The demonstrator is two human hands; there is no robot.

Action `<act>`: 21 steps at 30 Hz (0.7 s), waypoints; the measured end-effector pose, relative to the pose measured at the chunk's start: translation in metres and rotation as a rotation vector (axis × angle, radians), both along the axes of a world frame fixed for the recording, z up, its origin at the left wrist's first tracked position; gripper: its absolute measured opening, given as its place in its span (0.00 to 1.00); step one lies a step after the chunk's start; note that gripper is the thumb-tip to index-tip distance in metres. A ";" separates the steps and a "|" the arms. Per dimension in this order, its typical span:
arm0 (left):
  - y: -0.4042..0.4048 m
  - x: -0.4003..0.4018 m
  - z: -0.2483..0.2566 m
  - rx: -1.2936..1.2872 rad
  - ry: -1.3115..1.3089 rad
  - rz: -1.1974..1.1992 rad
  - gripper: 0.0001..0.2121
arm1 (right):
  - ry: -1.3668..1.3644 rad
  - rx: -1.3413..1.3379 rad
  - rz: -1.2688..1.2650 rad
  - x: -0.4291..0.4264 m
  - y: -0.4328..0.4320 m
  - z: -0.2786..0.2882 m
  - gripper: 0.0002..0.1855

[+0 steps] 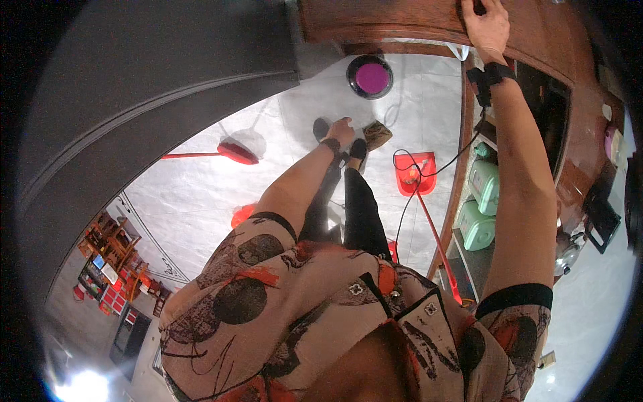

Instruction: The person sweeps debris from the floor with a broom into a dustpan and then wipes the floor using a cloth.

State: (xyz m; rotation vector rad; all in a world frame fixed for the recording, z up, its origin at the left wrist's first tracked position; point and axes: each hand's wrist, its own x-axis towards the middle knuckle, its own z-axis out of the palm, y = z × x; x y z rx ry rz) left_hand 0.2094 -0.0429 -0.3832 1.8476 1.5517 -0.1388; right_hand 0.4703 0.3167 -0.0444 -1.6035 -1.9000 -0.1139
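My right hand rests on the brown wooden counter at the top of the view. Its fingertips are cut off by the frame edge, and a dark gap shows between thumb and fingers. A black device is strapped to that wrist, with a black cable running down from it. My left hand hangs low over the floor, above my dark shoes, its fingers partly curled. Whether anything is inside it is hidden. Close to it on the floor lies a brown folded object.
A round black-rimmed object with a purple middle stands beyond my feet. A red long-handled dustpan and a red broom are on the tiled floor. Green plastic jugs sit on shelving at right. A dark panel borders the left.
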 end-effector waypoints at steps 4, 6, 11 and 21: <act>0.009 0.035 0.056 -0.333 -0.064 -0.108 0.11 | -0.048 -0.034 -0.060 0.041 -0.021 -0.006 0.20; -0.014 -0.009 0.053 -0.314 -0.105 -0.109 0.12 | 0.013 -0.035 -0.035 0.016 -0.010 -0.005 0.20; -0.007 -0.074 0.144 -0.236 -0.376 -0.124 0.11 | -0.032 -0.052 -0.074 0.036 -0.017 -0.001 0.19; -0.048 -0.301 0.188 -0.511 -0.964 1.228 0.23 | -0.001 0.001 0.012 0.033 -0.008 -0.019 0.23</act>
